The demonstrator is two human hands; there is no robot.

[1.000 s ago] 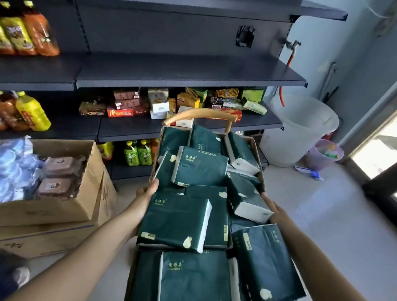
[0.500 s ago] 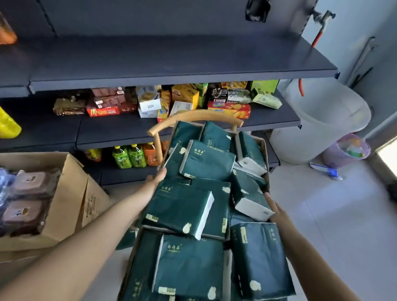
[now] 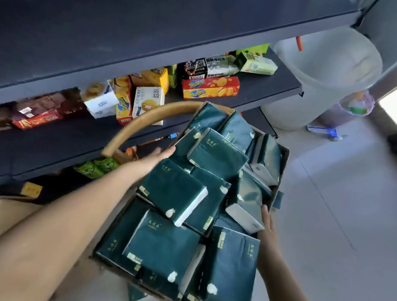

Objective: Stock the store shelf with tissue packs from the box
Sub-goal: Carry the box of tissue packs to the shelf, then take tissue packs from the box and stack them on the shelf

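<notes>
Left hand (image 3: 154, 156): fingers straight, laid flat along the box's (image 3: 281, 173) left side, fingertips touching a pack near the far-left corner. It pinches nothing.

Right hand (image 3: 268, 225): also flat, fingers pointing up against the box's right wall, just beside a tilted pack. No pack is in its hold. We read both hands as bracing or steering the box, not picking from it.

Tissue packs (image 3: 171, 189): dark green and heaped loosely in the box, some lying flat, some on edge, piled above the rim. One lies on the floor at the box's near edge. We cannot count how many layers sit below.

Beyond the box's far-left corner a curved wooden chair back (image 3: 144, 120) arcs around it. What the box rests on is hidden.

Above and behind the box runs a bare dark shelf (image 3: 155, 38), with no tissue packs on it. Below that, level with the box's far end, a lower shelf holds biscuit cartons (image 3: 210, 88). To the box's far right stands a white bucket (image 3: 328, 73).

Progress, as we judge it: stocking has not begun. The box is full and no pack has been shelved. Every pack has yet to be lifted out and set on the shelf.
</notes>
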